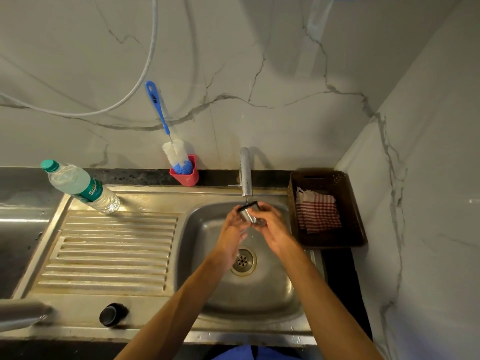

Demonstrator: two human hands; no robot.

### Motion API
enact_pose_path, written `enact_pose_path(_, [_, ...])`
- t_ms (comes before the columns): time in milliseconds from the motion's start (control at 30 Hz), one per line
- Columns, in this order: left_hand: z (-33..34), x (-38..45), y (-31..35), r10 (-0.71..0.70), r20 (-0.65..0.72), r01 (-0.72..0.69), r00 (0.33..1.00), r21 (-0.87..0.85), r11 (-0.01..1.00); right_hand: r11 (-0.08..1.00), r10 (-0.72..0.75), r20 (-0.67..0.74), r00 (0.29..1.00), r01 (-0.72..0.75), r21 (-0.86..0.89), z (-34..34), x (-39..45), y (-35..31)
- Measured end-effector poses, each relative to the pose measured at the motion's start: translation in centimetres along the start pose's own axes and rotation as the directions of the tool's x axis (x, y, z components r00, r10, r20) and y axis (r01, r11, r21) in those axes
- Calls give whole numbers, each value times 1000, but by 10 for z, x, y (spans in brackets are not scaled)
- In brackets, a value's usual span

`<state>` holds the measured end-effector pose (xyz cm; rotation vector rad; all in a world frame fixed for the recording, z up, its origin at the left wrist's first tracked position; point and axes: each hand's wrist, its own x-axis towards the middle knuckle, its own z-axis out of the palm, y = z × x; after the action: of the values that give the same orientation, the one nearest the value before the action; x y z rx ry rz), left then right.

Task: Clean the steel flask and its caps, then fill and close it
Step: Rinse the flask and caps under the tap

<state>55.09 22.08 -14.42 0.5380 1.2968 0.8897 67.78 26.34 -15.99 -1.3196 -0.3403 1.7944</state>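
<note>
While sitting right under the tap spout: steel cap [247, 215], tilted, dark rim up, pinched between both hands over the sink basin

Left hand [232, 228]: left of the tap, fingers curled onto the cap's left side, gripping it

Right hand [270, 224]: right of the tap, fingers wrapped over the cap's right side, gripping too

Tap [245, 172]: behind the basin, maybe a thin trickle running, too blurry to call

Black cap [112, 314]: way off to the tap's front left, on the sink's front ledge

Steel flask [22, 313]: further left of that, lying down, mostly cut off by the edge

Water bottle [81, 186]: left of the tap, upright at the drainboard's back corner

Bottle brush [174, 149]: just left of the tap, head down in a red holder [187, 176]

Brown basket [349, 203]: right beside the tap, red striped cloth [319, 213] inside
</note>
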Motion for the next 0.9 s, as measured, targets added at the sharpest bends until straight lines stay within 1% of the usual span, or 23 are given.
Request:
enact_pose_path(67, [6, 4, -9, -37, -26, 36, 999, -28, 999, 999, -7, 5, 1000, 8, -52, 2, 0, 1])
enact_pose_path(133, [11, 7, -15, -64, -115, 54, 991, -84, 995, 995, -22, -6, 1000, 21, -99, 8, -1, 2])
enact_pose_path(200, [13, 10, -14, -69, -200, 49, 977, -107, 993, 982, -70, -72, 995, 56, -180, 18, -2, 4])
enact_pose_path(267, [12, 11, -7, -78, -250, 50, 965, -116, 992, 927, -157, -119, 980, 105, -359, 32, -1, 5])
enact_pose_path(333, [7, 11, -3, -77, -273, 44, 959, -124, 991, 849, -217, -84, 973, 146, -507, 47, 1, 3])
enact_pose_path(367, [3, 11, -2, -74, -282, 43, 957, -114, 992, 824, -230, -61, 971, 161, -542, 53, 0, 2])
enact_pose_path(433, [-4, 8, 1, -69, -293, 43, 954, -96, 994, 837, -237, -50, 970, 178, -518, 57, -1, 1])
enact_pose_path(500, [-10, 6, 2, -55, -292, 37, 955, -66, 997, 912, -173, -38, 984, 146, -384, 48, -2, 0])
enact_pose_path(600, [-13, 4, 2, -23, -229, 20, 973, -13, 1000, 979, -2, 65, 998, 15, -206, 19, -5, -2])
enact_pose_path(667, [-10, 4, -1, 10, -181, -9, 983, 7, 1000, 983, 69, 160, 985, -40, -182, 4, -8, -5])
enact_pose_path(700, [-6, 4, -2, 22, -187, -19, 982, 15, 1000, 980, 76, 186, 980, -39, -195, 0, -10, -5])
enact_pose_path(733, [-1, 5, -2, 20, -214, -15, 977, 23, 1000, 977, 67, 179, 982, -29, -210, -1, -11, -3])
enact_pose_path(800, [6, 5, 1, 1, -273, 7, 962, 29, 1000, 974, -1, 97, 995, 23, -227, 1, -12, 2])
enact_pose_path(833, [6, 7, 1, 8, -270, 4, 963, 42, 999, 973, -44, 39, 998, 52, -223, 4, -11, 4])
enact_pose_path(900, [4, 8, 3, 43, -221, -26, 974, 77, 997, 979, -100, -70, 993, 85, -188, 13, -6, 9])
